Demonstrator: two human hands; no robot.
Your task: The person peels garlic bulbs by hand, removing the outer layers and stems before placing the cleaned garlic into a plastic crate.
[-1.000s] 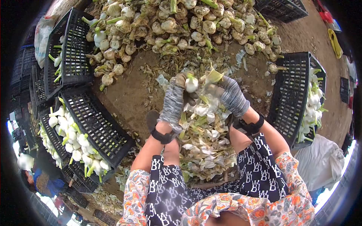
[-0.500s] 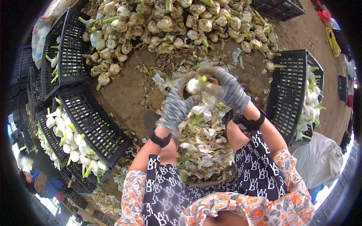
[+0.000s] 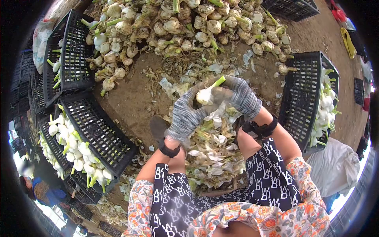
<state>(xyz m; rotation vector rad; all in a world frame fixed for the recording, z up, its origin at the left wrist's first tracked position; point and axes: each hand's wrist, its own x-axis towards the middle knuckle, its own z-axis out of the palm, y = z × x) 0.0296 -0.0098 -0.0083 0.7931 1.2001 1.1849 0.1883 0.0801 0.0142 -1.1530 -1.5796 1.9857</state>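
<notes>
Between my two gloved hands is a garlic bulb [image 3: 204, 96], white, with a short green stem slanting up to the right. My left hand [image 3: 184, 115], in a grey knitted glove, is closed around the bulb's left side and underside. From the right, my right hand [image 3: 241, 96] closes on the bulb near the base of the stem, its fingertips partly blurred. Below the hands, between my legs, lies a heap of peeled garlic skins [image 3: 213, 154].
A large pile of unpeeled garlic [image 3: 173, 25] covers the ground ahead. Black crates of cleaned bulbs stand at the left [image 3: 98, 130], the upper left [image 3: 77, 51] and the right [image 3: 302, 94]. A white sack [image 3: 333, 166] sits at the lower right.
The garlic bulb has turned, and its stem now points up to the right, showing more length. My right fingers have shifted slightly around it; my left hand has barely moved.
</notes>
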